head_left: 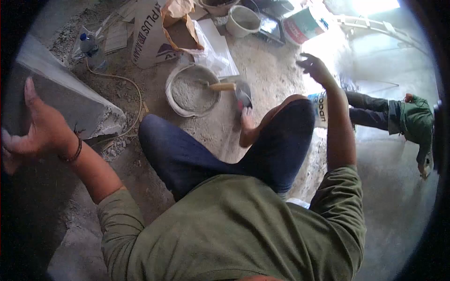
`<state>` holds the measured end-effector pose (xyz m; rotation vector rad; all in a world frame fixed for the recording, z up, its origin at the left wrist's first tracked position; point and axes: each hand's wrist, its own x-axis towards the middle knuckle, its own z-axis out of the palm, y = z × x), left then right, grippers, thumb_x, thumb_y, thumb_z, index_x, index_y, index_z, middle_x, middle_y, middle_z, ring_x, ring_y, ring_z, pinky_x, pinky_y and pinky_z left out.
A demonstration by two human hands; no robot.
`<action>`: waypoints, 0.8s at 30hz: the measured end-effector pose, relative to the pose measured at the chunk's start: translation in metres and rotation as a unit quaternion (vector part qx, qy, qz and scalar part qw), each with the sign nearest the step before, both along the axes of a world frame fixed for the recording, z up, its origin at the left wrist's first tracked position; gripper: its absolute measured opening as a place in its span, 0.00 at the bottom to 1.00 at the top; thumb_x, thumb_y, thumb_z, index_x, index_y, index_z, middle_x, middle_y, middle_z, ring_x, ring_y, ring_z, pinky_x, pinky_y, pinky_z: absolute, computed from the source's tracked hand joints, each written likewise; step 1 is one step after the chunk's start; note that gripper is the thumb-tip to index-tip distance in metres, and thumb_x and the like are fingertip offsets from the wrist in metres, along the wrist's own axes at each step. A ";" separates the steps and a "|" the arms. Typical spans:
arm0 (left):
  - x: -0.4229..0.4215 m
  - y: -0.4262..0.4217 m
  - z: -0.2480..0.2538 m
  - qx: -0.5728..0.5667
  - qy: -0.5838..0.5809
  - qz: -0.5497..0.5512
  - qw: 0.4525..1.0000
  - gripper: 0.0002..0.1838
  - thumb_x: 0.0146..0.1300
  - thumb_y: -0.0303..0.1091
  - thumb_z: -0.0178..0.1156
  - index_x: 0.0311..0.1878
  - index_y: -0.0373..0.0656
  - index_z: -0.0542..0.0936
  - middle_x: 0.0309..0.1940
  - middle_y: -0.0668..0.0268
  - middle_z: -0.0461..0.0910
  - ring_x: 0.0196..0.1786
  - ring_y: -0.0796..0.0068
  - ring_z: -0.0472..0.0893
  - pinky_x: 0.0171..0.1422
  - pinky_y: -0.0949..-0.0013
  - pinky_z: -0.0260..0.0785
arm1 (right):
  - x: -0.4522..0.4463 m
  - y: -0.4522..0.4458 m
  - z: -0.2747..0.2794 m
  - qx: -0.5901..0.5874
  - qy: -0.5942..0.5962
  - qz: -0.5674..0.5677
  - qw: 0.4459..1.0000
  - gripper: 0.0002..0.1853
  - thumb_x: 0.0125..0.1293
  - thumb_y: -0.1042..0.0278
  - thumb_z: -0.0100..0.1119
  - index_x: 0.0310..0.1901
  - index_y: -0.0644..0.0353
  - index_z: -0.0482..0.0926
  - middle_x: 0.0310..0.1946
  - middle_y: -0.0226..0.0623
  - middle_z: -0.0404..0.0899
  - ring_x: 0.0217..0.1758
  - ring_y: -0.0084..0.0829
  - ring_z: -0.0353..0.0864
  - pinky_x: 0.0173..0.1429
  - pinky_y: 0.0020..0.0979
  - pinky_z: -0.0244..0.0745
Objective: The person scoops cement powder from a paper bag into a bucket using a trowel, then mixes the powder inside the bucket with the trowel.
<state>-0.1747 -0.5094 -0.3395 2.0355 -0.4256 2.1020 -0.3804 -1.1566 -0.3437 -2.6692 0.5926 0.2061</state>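
My left hand is at the far left with fingers spread, holding nothing. It is over or against a smooth grey slab-like surface; whether it touches cannot be made out. Raised above my right knee, my right hand has bent, parted fingers and nothing in them. Between and beyond my knees stands a round bucket of grey mortar mix. A tool with a wooden handle rests in it, its blade partly sunk in the mix. A dark rounded object lies beside the bucket, near my bare foot.
Behind the bucket are an open paper bag, a printed sack, white boards and a pale pail. A water bottle and a hose lie left. At right, another person bends over.
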 end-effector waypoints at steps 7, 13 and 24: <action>-0.014 0.017 -0.008 -0.045 -0.016 -0.049 0.998 0.39 0.50 0.47 0.72 0.57 0.33 0.66 0.55 0.51 0.65 0.56 0.58 0.63 0.60 0.54 0.57 | -0.011 -0.011 -0.109 0.116 0.059 -0.071 0.989 0.19 0.56 0.64 0.66 0.47 0.68 0.80 0.42 0.45 0.82 0.40 0.31 0.82 0.43 0.33 0.78; -0.046 -0.026 0.010 -0.074 0.078 0.043 0.993 0.42 0.62 0.54 0.60 0.68 0.32 0.58 0.68 0.43 0.52 0.71 0.44 0.53 0.69 0.44 0.48 | -0.072 -0.016 -0.337 0.122 0.244 -0.025 0.962 0.13 0.60 0.64 0.58 0.43 0.60 0.82 0.45 0.49 0.81 0.48 0.40 0.81 0.49 0.38 0.76; -0.026 0.031 -0.012 0.108 -0.029 0.204 0.973 0.30 0.55 0.56 0.67 0.52 0.43 0.74 0.46 0.59 0.73 0.50 0.56 0.69 0.53 0.53 0.58 | -0.093 0.035 -0.437 0.034 0.308 -0.245 0.919 0.16 0.60 0.59 0.57 0.46 0.60 0.80 0.49 0.48 0.79 0.55 0.48 0.77 0.56 0.43 0.71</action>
